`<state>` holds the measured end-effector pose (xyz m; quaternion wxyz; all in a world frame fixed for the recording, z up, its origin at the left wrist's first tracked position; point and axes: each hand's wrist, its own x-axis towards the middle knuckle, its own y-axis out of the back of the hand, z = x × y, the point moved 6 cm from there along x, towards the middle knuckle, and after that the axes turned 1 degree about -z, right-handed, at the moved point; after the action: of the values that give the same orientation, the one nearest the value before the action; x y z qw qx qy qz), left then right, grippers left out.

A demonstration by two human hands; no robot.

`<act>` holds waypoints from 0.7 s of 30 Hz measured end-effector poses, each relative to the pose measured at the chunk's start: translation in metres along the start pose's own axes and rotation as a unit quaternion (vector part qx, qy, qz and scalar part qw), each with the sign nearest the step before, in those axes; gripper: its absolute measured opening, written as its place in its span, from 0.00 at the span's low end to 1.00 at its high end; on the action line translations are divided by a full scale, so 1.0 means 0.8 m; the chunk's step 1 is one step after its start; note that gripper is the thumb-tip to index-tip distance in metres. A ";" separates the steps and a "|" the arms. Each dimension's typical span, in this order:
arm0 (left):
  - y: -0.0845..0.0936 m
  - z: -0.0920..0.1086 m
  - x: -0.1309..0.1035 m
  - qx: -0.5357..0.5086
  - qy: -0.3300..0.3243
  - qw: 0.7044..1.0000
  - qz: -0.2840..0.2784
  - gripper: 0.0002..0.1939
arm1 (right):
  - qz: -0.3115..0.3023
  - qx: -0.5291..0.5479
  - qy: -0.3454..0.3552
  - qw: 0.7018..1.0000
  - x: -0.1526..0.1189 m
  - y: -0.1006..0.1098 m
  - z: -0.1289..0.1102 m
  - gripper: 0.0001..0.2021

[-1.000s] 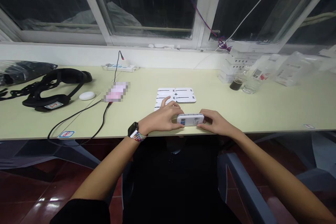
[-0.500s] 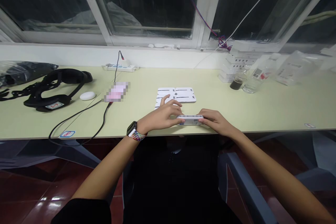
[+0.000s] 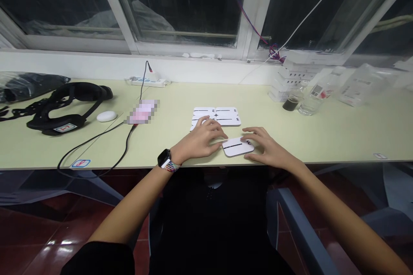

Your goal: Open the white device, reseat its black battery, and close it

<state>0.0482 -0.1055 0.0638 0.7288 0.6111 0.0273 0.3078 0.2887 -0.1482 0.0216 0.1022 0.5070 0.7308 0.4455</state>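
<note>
A white flat rectangular block (image 3: 237, 148) with rounded corners lies on the table near its front edge, black line and marking upward. My right hand (image 3: 264, 148) is at its right end, fingers spread, with a fingertip over the marking and the thumb by the near corner. My left hand (image 3: 203, 139) is open at its left side, fingertips close to the edge. Beyond them, similar white blocks (image 3: 228, 116) lie side by side in a group, also with black lines and markings. My left hand partly hides the nearer ones.
On the left are a black headset (image 3: 64, 111), a white oval object (image 3: 106, 116), a blurred pink item (image 3: 143, 111) and a looping black cable (image 3: 127, 146). A power strip (image 3: 148, 82) sits by the wall. At right stand stacked white boxes (image 3: 282, 84), bottles (image 3: 311, 105) and a plastic bag (image 3: 363, 84).
The white block was held on its edge between both hands; now it lies flat on the table. Both hands have loosened, and the fingers of the right hand have spread.
</note>
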 end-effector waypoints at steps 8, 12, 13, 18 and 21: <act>-0.015 -0.048 -0.010 0.046 0.112 0.993 -0.011 0.23 | -0.048 0.075 0.029 0.996 0.076 0.004 0.020 0.18; -0.025 -0.057 -0.011 0.036 0.136 0.990 -0.025 0.25 | 0.051 0.051 -0.036 0.997 0.154 0.033 0.075 0.19; -0.027 -0.057 -0.012 0.035 0.138 0.989 -0.028 0.26 | 0.059 0.032 -0.051 0.996 0.175 0.036 0.087 0.18; -0.030 -0.057 -0.013 0.050 0.148 0.987 -0.038 0.26 | 0.038 0.023 -0.107 0.993 0.253 0.028 0.128 0.19; -0.031 -0.057 -0.013 0.060 0.144 0.987 -0.038 0.26 | 0.017 0.023 -0.120 0.992 0.271 0.019 0.137 0.20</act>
<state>0.0312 -0.0720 0.0262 0.6907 0.6014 0.1730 0.3624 0.2634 0.0937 0.0349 0.1693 0.5715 0.7147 0.3661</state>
